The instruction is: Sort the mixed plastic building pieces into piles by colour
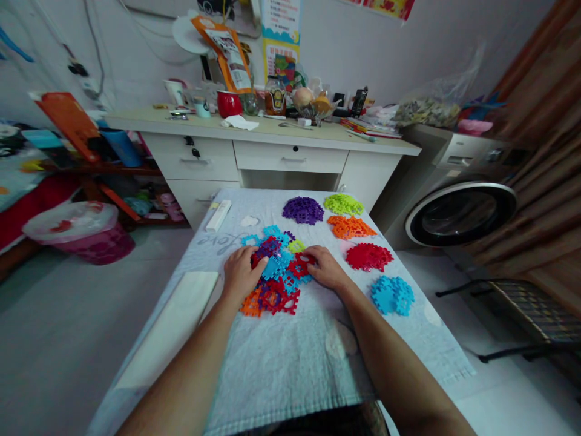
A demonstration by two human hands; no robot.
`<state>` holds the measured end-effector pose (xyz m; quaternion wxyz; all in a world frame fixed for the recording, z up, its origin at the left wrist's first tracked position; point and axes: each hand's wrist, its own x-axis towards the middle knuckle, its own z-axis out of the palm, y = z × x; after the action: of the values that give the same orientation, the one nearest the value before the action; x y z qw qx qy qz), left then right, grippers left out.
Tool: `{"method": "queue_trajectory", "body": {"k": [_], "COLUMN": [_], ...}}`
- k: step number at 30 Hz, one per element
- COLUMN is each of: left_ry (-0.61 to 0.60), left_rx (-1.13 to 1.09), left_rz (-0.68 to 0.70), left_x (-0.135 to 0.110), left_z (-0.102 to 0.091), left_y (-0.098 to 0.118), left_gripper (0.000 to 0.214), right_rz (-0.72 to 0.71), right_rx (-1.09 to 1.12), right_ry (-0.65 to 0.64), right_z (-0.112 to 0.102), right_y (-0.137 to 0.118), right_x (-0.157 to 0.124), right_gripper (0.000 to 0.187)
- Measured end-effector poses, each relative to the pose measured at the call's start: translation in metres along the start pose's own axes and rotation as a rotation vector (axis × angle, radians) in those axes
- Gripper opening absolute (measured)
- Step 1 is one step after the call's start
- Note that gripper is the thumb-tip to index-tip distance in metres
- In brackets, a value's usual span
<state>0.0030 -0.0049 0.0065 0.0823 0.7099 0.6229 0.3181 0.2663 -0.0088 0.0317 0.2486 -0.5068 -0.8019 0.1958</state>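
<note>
A mixed heap of flat plastic interlocking building pieces with notched edges lies in the middle of the cloth-covered table, with blue pieces (278, 264) among red, purple, orange and green ones. My left hand (240, 274) is at the heap's left side, thumb and forefinger closed about a red-and-purple piece (269, 247). On the right side, my right hand (327, 269) has its fingers curled onto a red piece (299, 265); its fingertips are partly hidden. More red pieces (285, 300) and an orange piece (251, 304) lie at the heap's near edge.
Sorted piles stand along the right: purple (303, 210), lime green (344, 204), orange (351, 227), red (369, 257) and blue (392, 295). A white bar (218, 216) and a long white strip (172, 327) lie left. Beyond are a cluttered desk (290, 137) and a washing machine (422, 163).
</note>
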Motion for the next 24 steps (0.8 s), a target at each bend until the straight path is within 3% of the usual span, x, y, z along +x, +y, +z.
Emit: {"method": "queue_trajectory", "body": {"k": [4,8,13,18,24], "left_ry": [0.003,-0.004,-0.014,-0.009,-0.011], "left_rx": [0.0,0.002,0.012,0.021,0.036], "left_rz": [0.005,0.003,-0.003,0.011,0.011], "left_x": [0.0,0.0,0.0,0.001,0.002], "left_z": [0.001,0.0,-0.001,0.002,0.004], "left_y": [-0.002,-0.001,0.0,-0.003,-0.005], "left_gripper": [0.041,0.041,0.041,0.042,0.041], "right_rz": [0.001,0.082,0.226,0.416,0.602], "right_rx": [0.063,0.038,-0.03,-0.047,-0.062], "right_ry": [0.033,0.163,0.323,0.366,0.489], "right_z": [0.003,-0.006,-0.052,-0.104,-0.125], "right_y": [0.003,0.006,0.017,0.043,0.082], "right_x": [0.0,0.0,-0.009,-0.036,-0.06], "right_gripper": [0.019,0.02,0.028,0.026,0.031]}}
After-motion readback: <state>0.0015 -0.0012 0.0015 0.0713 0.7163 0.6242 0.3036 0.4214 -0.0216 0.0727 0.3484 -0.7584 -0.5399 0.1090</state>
